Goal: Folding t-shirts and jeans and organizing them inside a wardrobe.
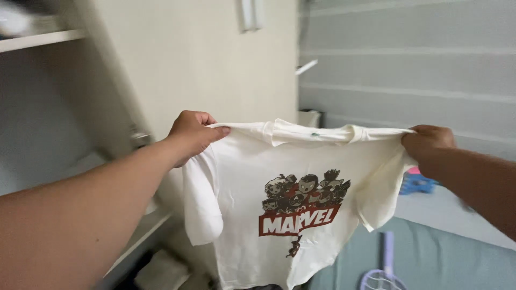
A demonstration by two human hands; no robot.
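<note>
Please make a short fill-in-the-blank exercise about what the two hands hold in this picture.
1. Both hands hold up a cream ____ with a red and brown print on its front.
2. The left hand and the right hand each pinch one ____ of the garment.
3. The garment hangs ____ the hands.
4. At the bottom right lies a light purple racket-shaped swatter on a ____ surface.

Missing words: T-shirt; shoulder; below; grey-green
</note>
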